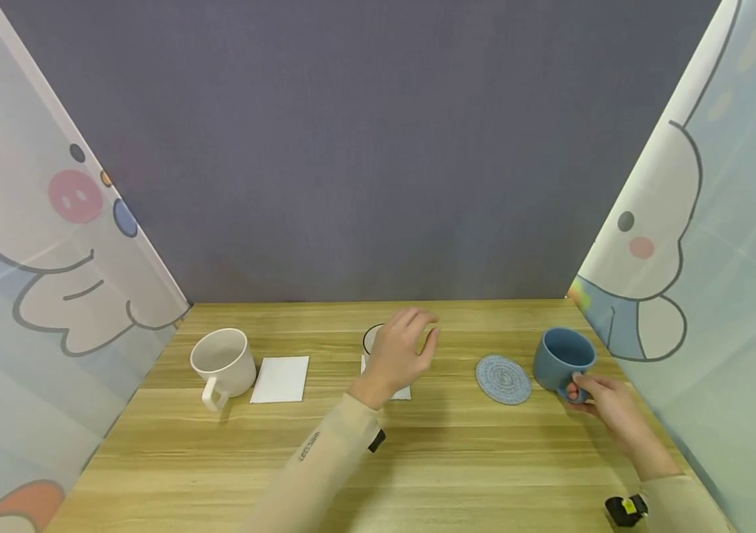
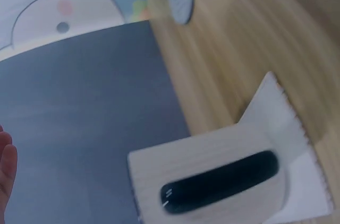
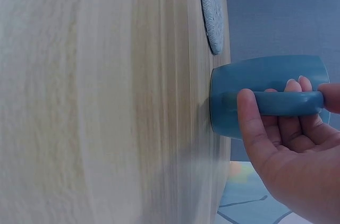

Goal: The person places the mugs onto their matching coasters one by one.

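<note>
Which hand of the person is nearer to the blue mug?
The right hand, which grips the blue mug by its handle. The left hand is farther left, beyond the round coaster.

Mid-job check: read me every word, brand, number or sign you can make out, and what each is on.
"Let's Slim", as best it reads: on the left sleeve; small and slanted, so the spelling is uncertain.
Yellow patch on the black wrist device: any marking is too small to read.
No lettering shows on the blue mug, plain white mug or black-handled white mug.
</note>
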Motion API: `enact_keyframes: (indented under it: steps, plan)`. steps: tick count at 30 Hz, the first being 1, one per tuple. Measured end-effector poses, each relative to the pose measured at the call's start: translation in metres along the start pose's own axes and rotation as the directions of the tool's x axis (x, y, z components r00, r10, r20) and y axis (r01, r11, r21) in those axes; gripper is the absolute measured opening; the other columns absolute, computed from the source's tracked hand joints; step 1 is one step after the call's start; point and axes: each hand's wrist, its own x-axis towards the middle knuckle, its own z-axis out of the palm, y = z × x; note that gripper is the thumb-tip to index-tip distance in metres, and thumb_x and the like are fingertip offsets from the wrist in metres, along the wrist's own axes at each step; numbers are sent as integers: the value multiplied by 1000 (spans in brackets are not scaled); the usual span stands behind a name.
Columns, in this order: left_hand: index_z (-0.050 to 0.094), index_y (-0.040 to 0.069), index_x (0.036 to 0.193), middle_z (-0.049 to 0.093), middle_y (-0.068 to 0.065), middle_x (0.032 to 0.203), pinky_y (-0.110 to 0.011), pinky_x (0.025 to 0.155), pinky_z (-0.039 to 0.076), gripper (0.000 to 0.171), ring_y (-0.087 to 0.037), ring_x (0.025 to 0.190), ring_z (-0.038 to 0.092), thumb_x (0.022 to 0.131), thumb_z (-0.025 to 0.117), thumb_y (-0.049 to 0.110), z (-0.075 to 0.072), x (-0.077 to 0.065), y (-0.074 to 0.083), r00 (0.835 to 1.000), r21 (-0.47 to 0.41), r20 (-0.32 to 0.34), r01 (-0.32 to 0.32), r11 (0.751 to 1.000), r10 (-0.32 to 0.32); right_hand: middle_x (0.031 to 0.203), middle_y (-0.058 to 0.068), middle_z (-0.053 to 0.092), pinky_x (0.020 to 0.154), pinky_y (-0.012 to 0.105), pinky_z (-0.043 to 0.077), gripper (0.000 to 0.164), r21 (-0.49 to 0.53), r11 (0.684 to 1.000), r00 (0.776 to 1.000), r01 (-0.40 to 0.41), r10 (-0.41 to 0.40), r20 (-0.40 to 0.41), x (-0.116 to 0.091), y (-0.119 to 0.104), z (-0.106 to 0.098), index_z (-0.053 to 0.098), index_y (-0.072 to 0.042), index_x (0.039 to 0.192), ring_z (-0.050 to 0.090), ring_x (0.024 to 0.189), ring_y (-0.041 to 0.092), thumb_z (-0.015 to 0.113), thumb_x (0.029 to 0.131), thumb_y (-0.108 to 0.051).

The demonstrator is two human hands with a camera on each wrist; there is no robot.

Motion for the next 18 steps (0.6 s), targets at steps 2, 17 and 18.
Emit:
enact_keyframes:
  steps: [2, 17, 18]
  plan:
    - [70, 6, 105, 70, -4, 103, -30, 84, 57, 12, -20, 97, 67, 95, 65, 11, 5, -1, 2, 1000, 4, 30, 1, 1000, -1, 87, 5, 59, 80, 29, 59, 42, 1, 1000, 1000, 1, -1, 3, 0, 0, 0, 59, 15, 99, 59, 81, 9, 41, 110, -21]
    - [70, 9, 110, 70, 0, 108, -27, 94, 53, 17, -18, 104, 66, 95, 67, 17, 39, -2, 21, 975, 53, 222, 8, 999, -19, 87, 5, 59, 80, 30, 60, 43, -3, 1000, 1000, 3, -3, 2, -1, -1, 1, 59, 15, 98, 59, 81, 9, 40, 111, -21]
    - [70, 9, 111, 70, 0, 109, -26, 95, 52, 17, -17, 105, 66, 96, 67, 17, 41, -1, 23, 972, 55, 235, 2, 998, -15, 87, 5, 59, 80, 30, 60, 43, -4, 1000, 1000, 3, -3, 1, -1, -2, 1, 59, 15, 98, 59, 81, 9, 40, 111, -21]
